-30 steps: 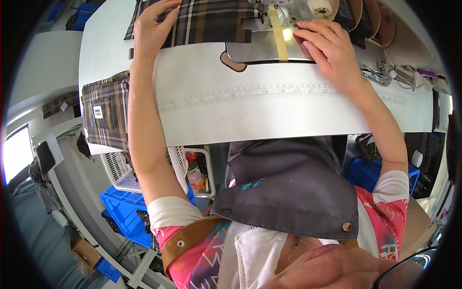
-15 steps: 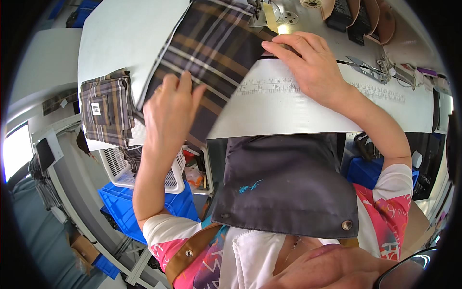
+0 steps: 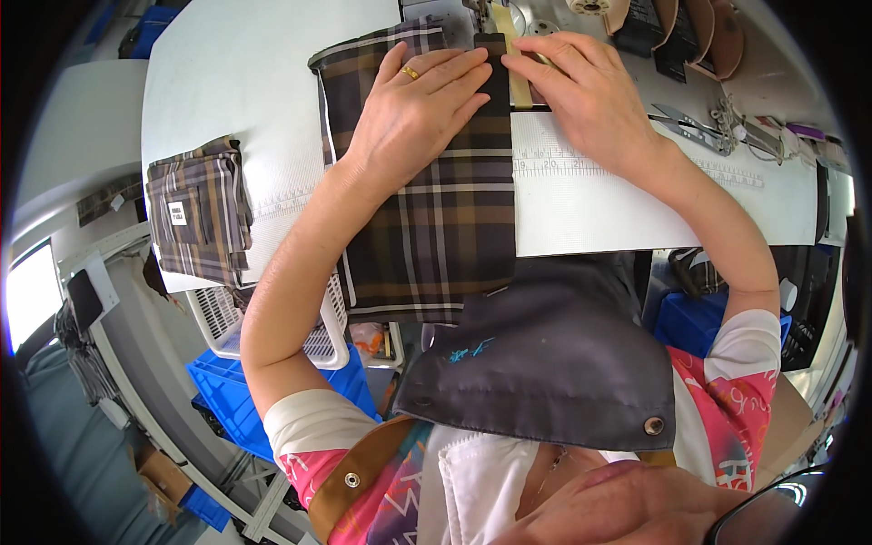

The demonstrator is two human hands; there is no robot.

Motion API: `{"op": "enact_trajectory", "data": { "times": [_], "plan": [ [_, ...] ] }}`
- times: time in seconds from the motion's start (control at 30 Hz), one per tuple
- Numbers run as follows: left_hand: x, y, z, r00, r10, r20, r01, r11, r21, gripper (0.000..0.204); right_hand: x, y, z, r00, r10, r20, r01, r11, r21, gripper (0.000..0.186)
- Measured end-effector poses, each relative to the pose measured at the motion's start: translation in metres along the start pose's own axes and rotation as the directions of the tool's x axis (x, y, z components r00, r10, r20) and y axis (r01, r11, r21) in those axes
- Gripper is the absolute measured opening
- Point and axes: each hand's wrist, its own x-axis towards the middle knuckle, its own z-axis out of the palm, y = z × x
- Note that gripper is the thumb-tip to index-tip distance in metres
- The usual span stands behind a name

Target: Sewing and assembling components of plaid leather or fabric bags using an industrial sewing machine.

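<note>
A brown, black and white plaid fabric piece [image 3: 454,227] lies on the white table under the sewing machine's foot area [image 3: 481,13], its lower end hanging over the table's front edge. My left hand [image 3: 409,118], with a gold ring, rests flat on its upper part, fingers stretched toward a dark folded strip at the right edge. Close to the machine, the thumb and index finger of my right hand [image 3: 590,100] grip that edge beside a yellow strip [image 3: 520,89]. The fingers partly hide the edge.
Folded plaid pieces [image 3: 198,218] with a white label are stacked at the table's left. Ruler markings [image 3: 554,163] run along the table [image 3: 581,218]. Metal scissors [image 3: 686,127] lie right. A white basket [image 3: 213,313] sits on a blue crate [image 3: 227,391] below left.
The plaid fabric has turned from slanted to nearly straight and spread down over the front edge. My left hand let go of its left side and moved up and right onto it.
</note>
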Motion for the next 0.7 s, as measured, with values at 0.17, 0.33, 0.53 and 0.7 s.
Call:
{"op": "enact_trajectory", "data": {
  "times": [0.17,0.33,0.53,0.7],
  "plan": [
    [0.0,0.002,-0.002,0.997,-0.061,0.042,0.064,0.995,-0.077,0.026,0.009,0.007,0.003,1.0,-0.021,0.001,0.021,1.0,-0.012,0.037],
    [0.004,0.001,0.0,0.995,-0.099,-0.021,0.094,0.98,-0.174,0.026,0.011,0.004,0.003,1.0,0.005,-0.007,-0.005,1.0,-0.002,0.036],
    [0.005,0.0,-0.002,0.999,-0.032,-0.001,0.032,0.996,-0.087,0.027,0.011,0.005,0.004,1.0,0.007,-0.023,-0.007,1.0,-0.008,0.035],
    [0.009,-0.002,-0.003,0.998,-0.064,0.029,0.066,0.995,-0.077,0.028,0.013,0.004,0.003,1.0,0.012,-0.007,-0.012,1.0,-0.011,0.036]
  ]
}}
